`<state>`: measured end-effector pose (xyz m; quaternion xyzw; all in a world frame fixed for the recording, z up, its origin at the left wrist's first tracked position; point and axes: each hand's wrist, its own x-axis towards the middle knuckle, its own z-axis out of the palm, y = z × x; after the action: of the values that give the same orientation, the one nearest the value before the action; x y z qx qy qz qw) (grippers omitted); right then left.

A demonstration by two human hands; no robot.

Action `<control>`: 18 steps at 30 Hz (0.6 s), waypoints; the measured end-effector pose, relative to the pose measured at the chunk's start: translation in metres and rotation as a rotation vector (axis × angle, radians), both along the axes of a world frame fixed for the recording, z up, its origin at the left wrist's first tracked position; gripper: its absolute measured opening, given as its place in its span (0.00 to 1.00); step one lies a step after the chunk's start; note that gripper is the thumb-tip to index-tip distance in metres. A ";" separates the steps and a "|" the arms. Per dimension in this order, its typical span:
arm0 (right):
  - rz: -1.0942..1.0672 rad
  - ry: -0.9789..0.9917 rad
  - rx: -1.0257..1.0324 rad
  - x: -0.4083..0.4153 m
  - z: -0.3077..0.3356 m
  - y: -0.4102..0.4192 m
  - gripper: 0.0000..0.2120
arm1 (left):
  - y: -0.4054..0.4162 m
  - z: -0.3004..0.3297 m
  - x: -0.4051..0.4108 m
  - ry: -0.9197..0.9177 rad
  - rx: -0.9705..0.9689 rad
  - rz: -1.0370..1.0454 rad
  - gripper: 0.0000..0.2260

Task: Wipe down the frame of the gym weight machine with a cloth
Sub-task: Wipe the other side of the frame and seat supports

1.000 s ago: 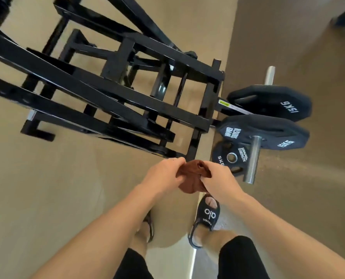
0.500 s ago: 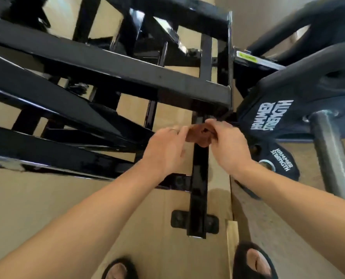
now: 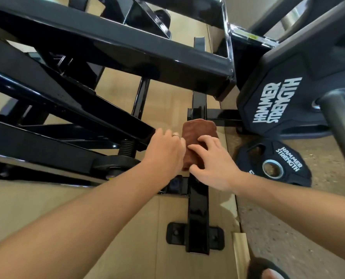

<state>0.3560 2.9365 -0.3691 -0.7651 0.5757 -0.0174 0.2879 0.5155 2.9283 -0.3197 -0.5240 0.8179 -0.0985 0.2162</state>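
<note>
Brown cloth (image 3: 199,135) draped over frame's low black floor bar (image 3: 198,206) | left hand (image 3: 163,154) curled at cloth's left edge, steadying | right hand (image 3: 211,164) fingers spread, pressing cloth down to wipe | weight plate (image 3: 274,166) right of bar.

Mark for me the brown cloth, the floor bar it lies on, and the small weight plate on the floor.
brown cloth (image 3: 199,130): head view, upper folded part clear of the hands.
floor bar (image 3: 198,210): head view, glossy top face below the hands.
small weight plate (image 3: 288,158): head view, lettered face beside its hub.
</note>
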 end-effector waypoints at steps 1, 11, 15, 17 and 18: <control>-0.043 -0.064 0.024 -0.002 0.000 -0.005 0.31 | 0.003 -0.003 -0.002 -0.024 0.001 -0.003 0.15; -0.090 0.137 -0.205 0.027 -0.042 -0.035 0.29 | 0.014 -0.035 -0.012 0.170 0.234 0.084 0.40; -0.093 0.126 -0.237 0.026 -0.050 -0.052 0.29 | 0.001 -0.046 -0.008 0.149 0.372 0.190 0.43; -0.085 0.141 -0.248 0.024 -0.053 -0.066 0.28 | -0.001 -0.049 -0.011 0.108 0.442 0.181 0.39; -0.087 0.148 -0.249 0.025 -0.052 -0.074 0.28 | 0.000 -0.050 -0.013 0.078 0.486 0.152 0.33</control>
<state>0.3807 2.8621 -0.4212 -0.7685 0.6212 -0.0448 0.1465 0.5028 2.9285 -0.3696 -0.5200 0.7836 0.1378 0.3108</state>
